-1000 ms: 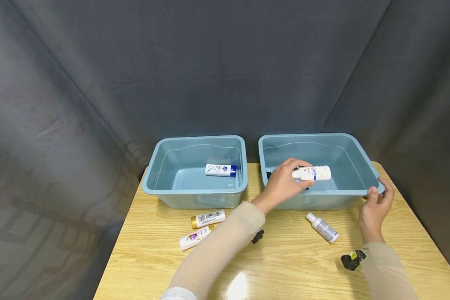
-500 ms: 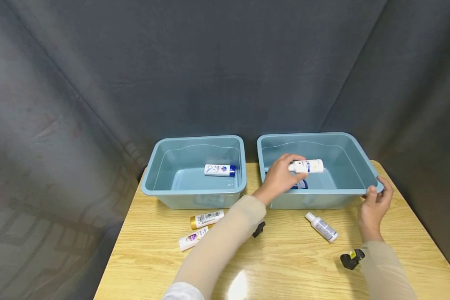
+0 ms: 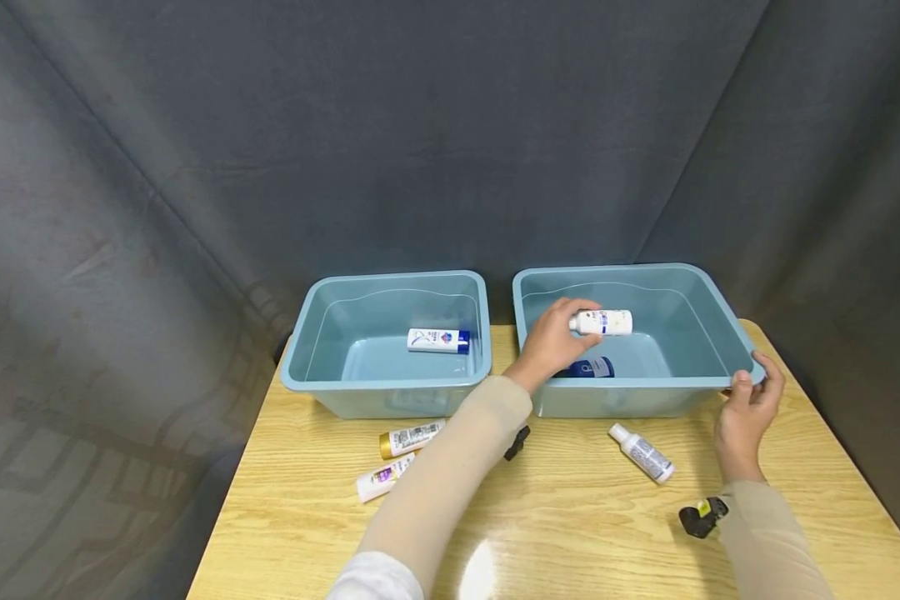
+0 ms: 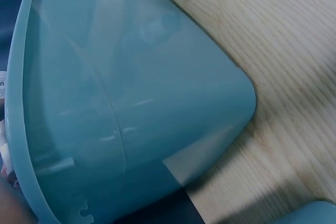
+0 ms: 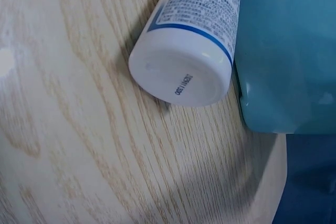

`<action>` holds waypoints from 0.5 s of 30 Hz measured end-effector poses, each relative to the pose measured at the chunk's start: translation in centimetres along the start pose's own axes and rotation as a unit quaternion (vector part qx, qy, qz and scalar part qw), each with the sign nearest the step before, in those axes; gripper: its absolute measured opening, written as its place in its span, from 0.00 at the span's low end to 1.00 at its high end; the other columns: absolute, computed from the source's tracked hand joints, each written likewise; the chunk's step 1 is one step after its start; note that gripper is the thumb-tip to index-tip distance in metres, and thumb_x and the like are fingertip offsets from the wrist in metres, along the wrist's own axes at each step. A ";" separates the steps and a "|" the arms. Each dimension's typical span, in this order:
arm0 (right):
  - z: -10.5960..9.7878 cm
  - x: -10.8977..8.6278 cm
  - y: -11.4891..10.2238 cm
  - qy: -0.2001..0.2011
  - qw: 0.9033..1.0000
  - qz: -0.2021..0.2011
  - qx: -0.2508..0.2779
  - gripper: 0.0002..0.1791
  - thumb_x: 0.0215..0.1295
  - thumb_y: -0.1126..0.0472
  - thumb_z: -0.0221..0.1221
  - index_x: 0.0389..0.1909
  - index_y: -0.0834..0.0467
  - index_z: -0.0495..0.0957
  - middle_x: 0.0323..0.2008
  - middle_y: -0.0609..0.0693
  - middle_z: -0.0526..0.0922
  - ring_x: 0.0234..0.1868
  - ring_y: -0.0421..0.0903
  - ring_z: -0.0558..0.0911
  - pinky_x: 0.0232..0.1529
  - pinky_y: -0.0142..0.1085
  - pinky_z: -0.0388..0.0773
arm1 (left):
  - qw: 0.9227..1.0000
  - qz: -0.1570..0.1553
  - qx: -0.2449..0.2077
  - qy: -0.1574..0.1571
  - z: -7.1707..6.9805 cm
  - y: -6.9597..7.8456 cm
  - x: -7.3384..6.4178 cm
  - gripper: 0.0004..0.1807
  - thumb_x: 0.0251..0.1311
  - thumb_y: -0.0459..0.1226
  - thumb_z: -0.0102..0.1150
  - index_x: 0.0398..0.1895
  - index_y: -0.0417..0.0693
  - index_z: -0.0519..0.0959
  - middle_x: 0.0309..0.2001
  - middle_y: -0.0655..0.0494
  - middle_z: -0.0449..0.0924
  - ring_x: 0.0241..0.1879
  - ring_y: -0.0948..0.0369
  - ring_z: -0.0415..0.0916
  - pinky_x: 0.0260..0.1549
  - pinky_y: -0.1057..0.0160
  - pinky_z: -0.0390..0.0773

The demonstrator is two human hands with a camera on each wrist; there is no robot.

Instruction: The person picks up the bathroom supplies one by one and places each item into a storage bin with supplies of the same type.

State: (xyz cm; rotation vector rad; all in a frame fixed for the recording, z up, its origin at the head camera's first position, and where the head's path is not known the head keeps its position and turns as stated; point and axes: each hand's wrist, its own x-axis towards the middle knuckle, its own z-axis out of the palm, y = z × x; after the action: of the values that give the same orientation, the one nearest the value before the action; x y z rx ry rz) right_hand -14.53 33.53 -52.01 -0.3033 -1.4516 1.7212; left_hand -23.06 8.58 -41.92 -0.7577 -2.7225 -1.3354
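My left hand grips a white bottle near its narrower end, holding it sideways over the right-hand blue plastic bin. Below it, a dark blue bottle lies inside that bin, partly hidden by the front rim and my hand. At the bin's front right corner, my right hand holds the rim between thumb and fingers. The bin's outer wall fills much of the left wrist view. Another white bottle lies on the table before the bin; its base faces the right wrist camera.
A second blue bin stands to the left, with a white bottle with a blue cap inside. Two gold-capped white tubes lie in front of it, partly behind my left forearm. A dark curtain hangs behind the wooden table.
My left hand has moved left and slightly away from me with the white bottle, uncovering more of the dark blue bottle. My right hand has kept its hold on the rim.
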 end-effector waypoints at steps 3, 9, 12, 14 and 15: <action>0.0 -0.1 -0.1 0.000 1.000 0.004 0.003 0.19 0.74 0.60 0.55 0.64 0.52 0.70 0.54 0.49 0.69 0.48 0.42 0.69 0.41 0.27 0.66 | 1.000 -0.008 0.007 -0.006 -0.1 -0.1 0.2 0.23 0.58 0.42 0.71 0.58 0.61 0.79 0.52 0.63 0.76 0.41 0.69 0.71 0.39 0.73 0.71; 0.1 -0.2 -0.4 0.004 1.000 0.009 -0.006 0.19 0.74 0.60 0.55 0.64 0.52 0.70 0.55 0.49 0.68 0.49 0.43 0.69 0.41 0.27 0.66 | 1.000 -0.010 0.015 -0.021 -0.2 -0.4 0.6 0.23 0.60 0.44 0.70 0.59 0.62 0.78 0.52 0.63 0.76 0.40 0.68 0.71 0.37 0.73 0.72; 0.0 -0.2 -0.5 0.004 1.000 0.006 -0.016 0.19 0.74 0.61 0.53 0.64 0.52 0.69 0.54 0.49 0.68 0.48 0.42 0.69 0.41 0.27 0.66 | 0.999 -0.009 0.018 -0.027 -0.1 -0.5 1.0 0.23 0.60 0.44 0.69 0.59 0.62 0.79 0.53 0.64 0.77 0.40 0.69 0.71 0.38 0.73 0.72; -0.2 -0.1 -0.6 0.006 1.000 0.001 -0.021 0.19 0.75 0.63 0.52 0.64 0.52 0.69 0.54 0.49 0.68 0.47 0.42 0.69 0.41 0.26 0.67 | 0.999 -0.006 0.022 -0.030 0.0 -0.6 1.2 0.23 0.60 0.45 0.69 0.59 0.62 0.79 0.52 0.64 0.77 0.40 0.69 0.72 0.38 0.74 0.72; -0.2 -0.1 -0.7 0.007 1.000 0.000 -0.021 0.19 0.75 0.63 0.52 0.64 0.53 0.69 0.53 0.49 0.68 0.47 0.42 0.69 0.40 0.26 0.67 | 0.999 -0.005 0.025 -0.030 0.0 -0.6 1.3 0.23 0.60 0.45 0.69 0.60 0.62 0.79 0.52 0.64 0.77 0.40 0.69 0.72 0.38 0.74 0.72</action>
State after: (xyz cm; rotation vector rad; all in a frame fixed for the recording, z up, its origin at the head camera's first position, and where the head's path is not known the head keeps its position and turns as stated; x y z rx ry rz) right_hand -14.01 33.59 -51.52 -0.3365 -1.4791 1.6867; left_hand -24.49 8.82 -42.09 -0.7950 -2.7974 -1.2618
